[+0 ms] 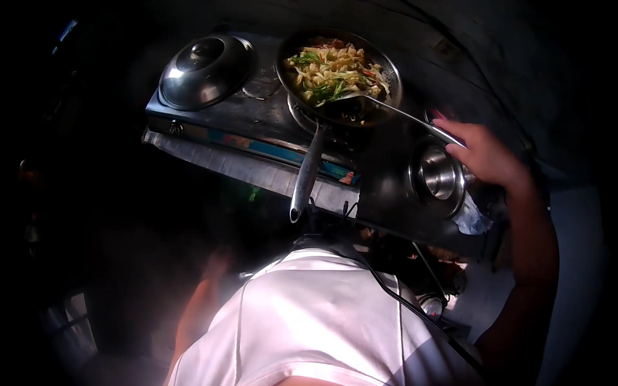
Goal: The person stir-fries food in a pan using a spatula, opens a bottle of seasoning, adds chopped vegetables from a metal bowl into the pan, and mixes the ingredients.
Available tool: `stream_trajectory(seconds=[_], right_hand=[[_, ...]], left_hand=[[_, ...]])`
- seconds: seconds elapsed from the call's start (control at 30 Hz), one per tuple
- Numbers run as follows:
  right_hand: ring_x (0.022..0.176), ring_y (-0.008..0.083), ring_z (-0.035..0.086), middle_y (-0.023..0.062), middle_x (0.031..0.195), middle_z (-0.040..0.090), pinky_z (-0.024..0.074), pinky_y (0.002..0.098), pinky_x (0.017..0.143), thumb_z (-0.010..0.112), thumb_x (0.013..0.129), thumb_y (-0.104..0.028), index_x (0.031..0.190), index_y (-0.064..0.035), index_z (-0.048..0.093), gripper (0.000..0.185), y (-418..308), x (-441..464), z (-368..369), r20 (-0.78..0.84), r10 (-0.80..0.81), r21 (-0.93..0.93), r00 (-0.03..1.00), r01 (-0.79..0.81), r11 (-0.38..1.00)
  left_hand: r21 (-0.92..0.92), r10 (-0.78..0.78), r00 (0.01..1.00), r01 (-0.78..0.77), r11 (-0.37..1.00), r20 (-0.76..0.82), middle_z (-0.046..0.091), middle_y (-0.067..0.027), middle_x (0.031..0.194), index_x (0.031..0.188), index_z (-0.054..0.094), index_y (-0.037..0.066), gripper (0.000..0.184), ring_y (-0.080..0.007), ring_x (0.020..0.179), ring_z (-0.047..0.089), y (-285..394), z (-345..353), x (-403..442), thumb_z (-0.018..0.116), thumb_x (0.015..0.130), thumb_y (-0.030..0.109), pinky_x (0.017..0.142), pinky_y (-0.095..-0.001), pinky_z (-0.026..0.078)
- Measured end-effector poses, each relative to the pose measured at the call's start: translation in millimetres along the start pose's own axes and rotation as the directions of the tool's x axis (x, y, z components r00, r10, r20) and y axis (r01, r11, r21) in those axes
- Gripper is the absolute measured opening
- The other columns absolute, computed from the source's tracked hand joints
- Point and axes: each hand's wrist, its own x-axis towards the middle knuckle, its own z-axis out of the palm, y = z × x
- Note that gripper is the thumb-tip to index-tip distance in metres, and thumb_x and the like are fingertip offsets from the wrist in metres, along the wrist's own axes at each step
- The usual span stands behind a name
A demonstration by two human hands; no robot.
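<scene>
At the left end of the stove, a domed metal lid is lying knob up; it is probably light, rigid and smooth, with its knob as the proper hold. The left hand is hanging short of the bench, blurred; whether its fingers are spread or closed cannot be told.

Toward the stove's right end, a metal pan is sitting, its handle projecting past the front edge. Loaded, it is likely weighing toward the bowl; the outer half of the handle is offering the safer hold, the rim being presumably hot. Inside, shredded vegetables are lying in a soft, moist, probably slippery heap toward the rear.

A stiff, slender metal spatula is crossing the pan's right rim, its head resting at the heap's near side. The right hand is pinching its upper handle between thumb and fingers, a sound hold. Nested metal bowls are standing on the bench, right of the stove.
</scene>
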Motion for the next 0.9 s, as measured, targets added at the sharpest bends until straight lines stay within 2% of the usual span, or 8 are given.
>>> stream_trajectory(seconds=[0.07,0.17,0.23,0.43,0.57,0.7,0.87,0.9], right_hand=[[0.099,0.0307,0.061,0.0200,0.113,0.061,0.0463,0.0325,0.085,0.058,0.082,-0.005,0.126,-0.0029,0.053,0.044,-4,-20,-28,0.014,0.029,0.003,0.999,-0.029,1.000],[0.099,0.0299,0.062,0.0196,0.113,0.062,0.0466,0.0331,0.086,0.059,0.082,-0.005,0.126,-0.0013,0.052,0.045,-18,-25,-50,0.145,0.110,-0.066,0.983,-0.101,0.993],[0.099,0.0297,0.062,0.0195,0.113,0.062,0.0468,0.0334,0.086,0.059,0.082,-0.004,0.126,-0.0008,0.052,0.045,-5,-6,-33,0.104,0.037,-0.122,0.994,-0.024,0.992],[0.098,0.0272,0.062,0.0186,0.110,0.063,0.0470,0.0330,0.085,0.059,0.083,-0.004,0.123,0.0022,0.050,0.042,5,31,-35,0.071,-0.081,-0.171,0.994,0.092,0.981],[0.084,0.0180,0.061,0.0135,0.095,0.064,0.0477,0.0301,0.075,0.056,0.086,-0.008,0.124,0.0007,0.051,0.040,18,10,-98,0.064,-0.104,-0.196,0.993,0.114,0.974],[0.068,0.0089,0.051,0.0035,0.076,0.055,0.0432,0.0250,0.063,0.049,0.092,-0.015,0.125,-0.0028,0.052,0.035,27,22,-122,0.023,0.227,-0.133,0.974,-0.222,0.966],[0.052,0.0062,0.045,-0.0022,0.065,0.051,0.0374,0.0230,0.047,0.049,0.093,-0.021,0.123,-0.0047,0.054,0.034,107,107,-115,0.048,0.396,0.043,0.917,-0.398,0.916],[0.051,0.0058,0.045,-0.0025,0.064,0.050,0.0360,0.0228,0.045,0.050,0.094,-0.022,0.123,-0.0057,0.055,0.034,113,127,-108,0.141,0.376,0.033,0.916,-0.384,0.923]], left_hand=[[-0.122,-0.153,0.988,0.156,0.980,0.036,0.060,-0.0167,0.112,0.116,0.058,0.009,0.030,-0.0306,0.101,0.059,-11,4,-1,0.046,0.092,0.023,0.089,-0.0430,0.048],[0.385,0.368,0.930,-0.331,0.862,-0.025,0.063,-0.0074,0.086,0.102,0.060,0.007,0.020,-0.0241,0.071,0.062,-104,1,35,0.055,0.089,0.020,0.066,-0.0358,0.052],[0.813,0.633,0.755,-0.470,0.343,0.169,0.063,-0.0119,0.086,0.095,0.062,0.006,0.018,-0.0286,0.081,0.061,-117,2,31,0.060,0.080,0.016,0.073,-0.0400,0.051],[0.777,0.708,0.663,-0.570,0.267,0.244,0.062,-0.0111,0.083,0.100,0.060,0.009,0.024,-0.0281,0.079,0.061,-144,6,42,0.063,0.076,0.013,0.069,-0.0407,0.051],[0.058,0.397,0.917,-0.394,0.917,-0.040,0.061,-0.0050,0.079,0.104,0.058,0.014,0.021,-0.0209,0.065,0.060,-178,21,75,0.061,0.083,0.017,0.056,-0.0351,0.050],[-0.409,-0.154,0.984,0.106,0.906,-0.086,0.060,-0.0021,0.077,0.105,0.058,0.016,0.017,-0.0176,0.059,0.059,-87,27,26,0.055,0.088,0.021,0.051,-0.0317,0.048],[-0.299,-0.259,0.961,0.220,0.929,-0.096,0.061,-0.0037,0.082,0.105,0.058,0.015,0.018,-0.0194,0.065,0.061,-76,40,5,0.051,0.091,0.023,0.055,-0.0323,0.051],[0.425,0.361,0.923,-0.276,0.862,-0.133,0.062,-0.0049,0.085,0.106,0.058,0.013,0.019,-0.0205,0.070,0.062,-112,38,16,0.051,0.091,0.022,0.057,-0.0327,0.052]])
